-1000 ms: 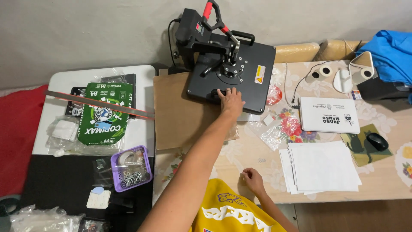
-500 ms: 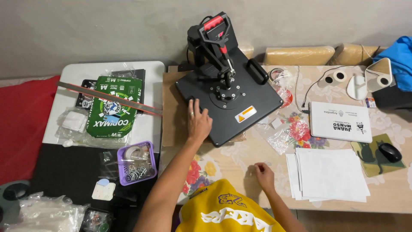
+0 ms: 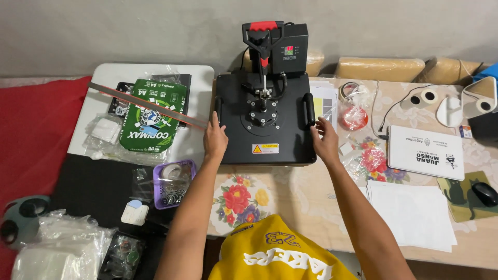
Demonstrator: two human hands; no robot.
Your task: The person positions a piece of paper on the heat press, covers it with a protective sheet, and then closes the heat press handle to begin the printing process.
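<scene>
Swung square since 0.5 s ago, the black heat press [image 3: 264, 119] now sits straight on the table [image 3: 311, 207], and the right hand [image 3: 326, 141] has come up from the table to its right edge. Both hands lie open-fingered, the left hand [image 3: 215, 139] flat against its left edge.
</scene>
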